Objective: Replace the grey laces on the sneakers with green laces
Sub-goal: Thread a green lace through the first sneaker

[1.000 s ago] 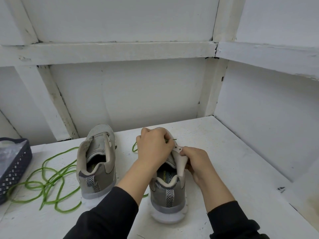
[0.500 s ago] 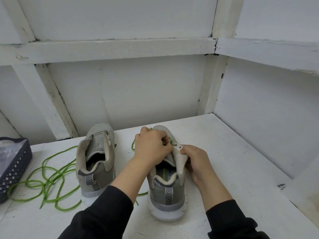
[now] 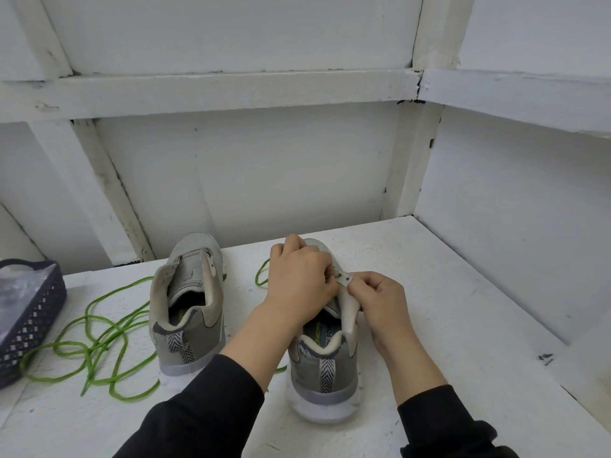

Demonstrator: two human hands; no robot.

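Observation:
Two grey sneakers stand heel-toward-me on the white table point(image 3: 446, 325). The left sneaker point(image 3: 190, 312) has no lace in it. Over the right sneaker point(image 3: 322, 361) my left hand point(image 3: 299, 280) pinches a green lace point(image 3: 337, 276) at an eyelet on the shoe's right flap. My right hand point(image 3: 380, 300) pinches that eyelet flap and holds it up. A loop of the same green lace point(image 3: 261, 274) shows left of my left hand. A second green lace point(image 3: 99, 338) lies loose in a tangle left of the left sneaker.
A dark mesh basket point(image 3: 29, 320) with clear plastic inside sits at the table's left edge. White walls with wooden framing close in the back and right side of the table.
Both hands stayed on the right sneaker. My left hand's fingers shifted toward the eyelet flap, and the green lace tip now shows at the eyelet.

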